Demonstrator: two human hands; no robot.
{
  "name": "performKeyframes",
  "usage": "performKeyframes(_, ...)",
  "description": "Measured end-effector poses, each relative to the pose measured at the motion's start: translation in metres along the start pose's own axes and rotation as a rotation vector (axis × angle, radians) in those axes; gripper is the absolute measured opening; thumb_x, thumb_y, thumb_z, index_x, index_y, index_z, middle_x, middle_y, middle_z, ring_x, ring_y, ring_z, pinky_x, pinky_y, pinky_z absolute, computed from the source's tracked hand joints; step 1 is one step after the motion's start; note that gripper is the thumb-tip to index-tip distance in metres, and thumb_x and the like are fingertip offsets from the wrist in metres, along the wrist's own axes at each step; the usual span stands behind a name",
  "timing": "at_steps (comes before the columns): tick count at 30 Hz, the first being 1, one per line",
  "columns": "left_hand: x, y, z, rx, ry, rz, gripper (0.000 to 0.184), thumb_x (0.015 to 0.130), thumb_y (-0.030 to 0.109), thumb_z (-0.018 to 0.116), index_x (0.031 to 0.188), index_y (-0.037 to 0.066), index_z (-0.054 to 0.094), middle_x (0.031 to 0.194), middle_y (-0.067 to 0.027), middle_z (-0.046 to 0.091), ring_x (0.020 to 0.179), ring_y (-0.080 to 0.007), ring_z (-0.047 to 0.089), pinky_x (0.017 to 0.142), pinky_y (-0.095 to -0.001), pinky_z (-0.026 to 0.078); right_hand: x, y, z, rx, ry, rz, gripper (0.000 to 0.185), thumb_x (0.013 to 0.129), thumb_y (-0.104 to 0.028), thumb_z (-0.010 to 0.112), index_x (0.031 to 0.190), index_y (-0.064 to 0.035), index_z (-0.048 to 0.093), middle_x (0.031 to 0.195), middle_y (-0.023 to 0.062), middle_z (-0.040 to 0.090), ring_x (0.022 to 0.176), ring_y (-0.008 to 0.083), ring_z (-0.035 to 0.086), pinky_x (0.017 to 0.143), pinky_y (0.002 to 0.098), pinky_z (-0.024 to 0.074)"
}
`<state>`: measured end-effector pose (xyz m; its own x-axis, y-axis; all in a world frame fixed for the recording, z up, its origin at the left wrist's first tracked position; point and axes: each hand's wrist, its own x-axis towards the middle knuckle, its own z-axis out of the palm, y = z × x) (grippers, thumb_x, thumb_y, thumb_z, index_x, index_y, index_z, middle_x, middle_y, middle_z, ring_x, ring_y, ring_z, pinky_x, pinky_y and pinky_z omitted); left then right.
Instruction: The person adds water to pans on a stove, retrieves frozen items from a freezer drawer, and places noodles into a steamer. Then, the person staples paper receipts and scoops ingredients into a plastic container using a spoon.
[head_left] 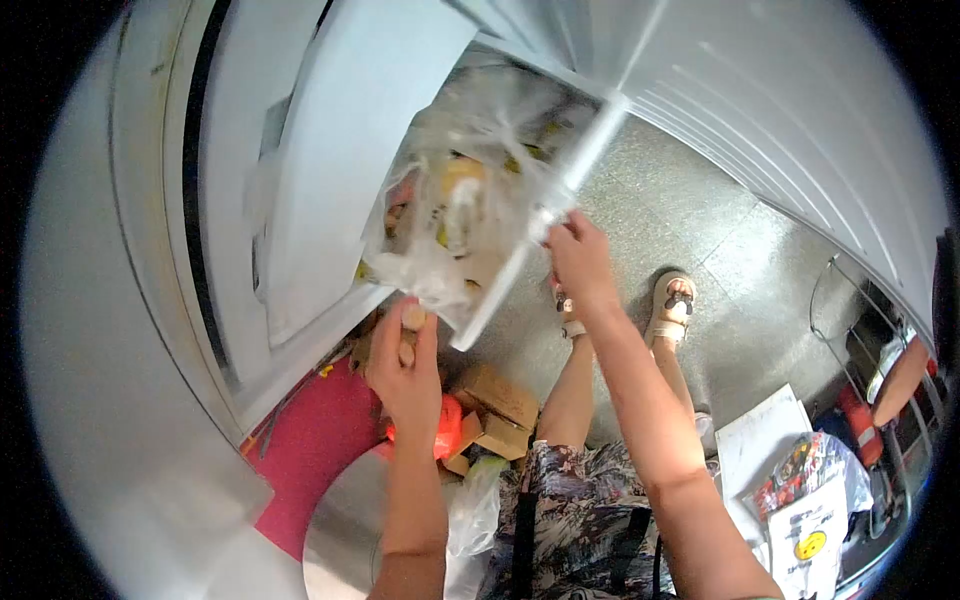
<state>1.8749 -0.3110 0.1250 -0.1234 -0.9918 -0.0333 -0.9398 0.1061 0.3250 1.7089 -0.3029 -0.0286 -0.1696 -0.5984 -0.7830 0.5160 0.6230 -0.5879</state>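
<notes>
A fridge drawer [482, 310] is pulled out, its white front edge running diagonally. Inside lie clear plastic bags [490, 130] with yellow, green and reddish contents, partly blurred. My right hand [580, 258] is closed on the outer side of the drawer's front edge. Just below the drawer's near corner, my left hand [402, 365] curls its fingers around small round tan pieces [413, 317], whose exact kind I cannot make out. A whitish bag end hangs close above these fingers; whether they touch it I cannot tell.
The open fridge door [780, 90] stands at upper right. Cardboard boxes [495, 400], a red plastic bag [450, 428] and a round whitish surface [340, 520] are below my left arm. At lower right, a metal rack [890, 510] holds bags and papers. My feet stand on the floor [735, 270].
</notes>
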Motion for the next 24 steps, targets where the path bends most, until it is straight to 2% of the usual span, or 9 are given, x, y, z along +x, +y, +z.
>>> performKeyframes(1,-0.011,0.002,-0.002,-0.073,-0.047,-0.090,0.024,0.085,0.006,0.067,0.108,0.000,0.063,0.098,-0.0084,0.067,0.090,-0.0150,0.061,0.081,-0.0280,0.048,0.008,-0.005,0.011,0.009,-0.002,-0.136,0.058,0.081,-0.021,0.056,0.132,0.0049,0.047,0.088,0.0151,0.065,0.074,0.0233,0.062,0.070,0.0363,0.0503)
performKeyframes(3,-0.025,0.011,-0.003,-0.148,-0.098,-0.175,0.023,0.085,0.005,0.066,0.108,0.000,0.063,0.099,-0.0065,0.067,0.090,-0.0132,0.060,0.080,-0.0269,0.048,0.013,-0.036,0.031,-0.022,-0.088,-0.071,0.050,0.084,-0.020,0.055,0.128,0.0052,0.050,0.082,0.0079,0.058,0.059,0.0109,0.052,0.047,0.0266,0.0422)
performKeyframes(5,-0.033,0.027,-0.003,-0.243,-0.158,-0.195,0.022,0.086,0.006,0.066,0.107,0.000,0.064,0.099,-0.0054,0.066,0.089,-0.0126,0.059,0.080,-0.0257,0.048,0.039,-0.031,0.057,-0.186,-0.146,-0.098,0.063,0.082,-0.029,0.058,0.134,0.0026,0.045,0.103,0.0232,0.065,0.096,0.0347,0.063,0.086,0.0406,0.0487)
performKeyframes(10,-0.044,0.072,-0.024,-0.334,-0.228,-0.234,0.024,0.083,0.005,0.067,0.105,-0.002,0.062,0.103,-0.0116,0.066,0.092,-0.0205,0.062,0.083,-0.0297,0.047,-0.023,-0.081,0.022,-0.294,-0.284,-0.218,0.053,0.084,-0.026,0.057,0.129,0.0019,0.051,0.109,0.0214,0.063,0.100,0.0354,0.062,0.090,0.0406,0.0475)
performKeyframes(16,-0.070,0.121,-0.058,-0.408,-0.345,-0.144,0.022,0.082,0.005,0.067,0.101,-0.002,0.062,0.096,-0.0140,0.065,0.087,-0.0236,0.062,0.079,-0.0324,0.048,-0.208,-0.223,-0.169,-0.631,0.342,-1.011,0.034,0.076,-0.004,0.057,0.110,-0.0043,0.062,0.088,0.0117,0.059,0.075,0.0244,0.060,0.070,0.0343,0.0505)
performKeyframes(20,-0.100,0.147,-0.096,-0.445,-0.342,-0.181,0.022,0.080,0.006,0.069,0.099,-0.002,0.063,0.090,-0.0136,0.065,0.081,-0.0240,0.062,0.075,-0.0327,0.048,-0.230,-0.292,-0.279,-1.272,0.895,-0.720,0.042,0.078,-0.012,0.061,0.119,-0.0046,0.057,0.093,0.0145,0.058,0.078,0.0297,0.061,0.067,0.0386,0.0523)
performKeyframes(21,-0.109,0.151,-0.103,-0.459,-0.343,-0.195,0.022,0.079,0.007,0.070,0.098,-0.002,0.063,0.089,-0.0134,0.065,0.079,-0.0243,0.062,0.074,-0.0325,0.049,-0.213,-0.294,-0.305,-1.406,0.836,-0.435,0.039,0.074,-0.015,0.064,0.111,-0.0018,0.061,0.095,0.0182,0.059,0.082,0.0340,0.063,0.070,0.0401,0.0541)
performKeyframes(22,-0.119,0.152,-0.107,-0.470,-0.311,-0.179,0.022,0.079,0.009,0.070,0.097,-0.001,0.063,0.084,-0.0128,0.064,0.074,-0.0236,0.061,0.070,-0.0322,0.049,-0.195,-0.293,-0.327,-1.410,0.735,-0.409,0.028,0.072,-0.016,0.060,0.096,-0.0013,0.064,0.091,0.0214,0.060,0.081,0.0385,0.064,0.070,0.0463,0.0536)
performKeyframes(24,-0.121,0.186,-0.134,-0.497,-0.301,-0.145,0.019,0.085,0.013,0.067,0.098,0.000,0.063,0.078,-0.0076,0.062,0.068,-0.0167,0.057,0.064,-0.0287,0.047,-0.186,-0.292,-0.324,-1.490,0.688,-0.370,0.026,0.070,-0.018,0.061,0.090,-0.0026,0.067,0.092,0.0205,0.062,0.082,0.0367,0.065,0.071,0.0469,0.0534)
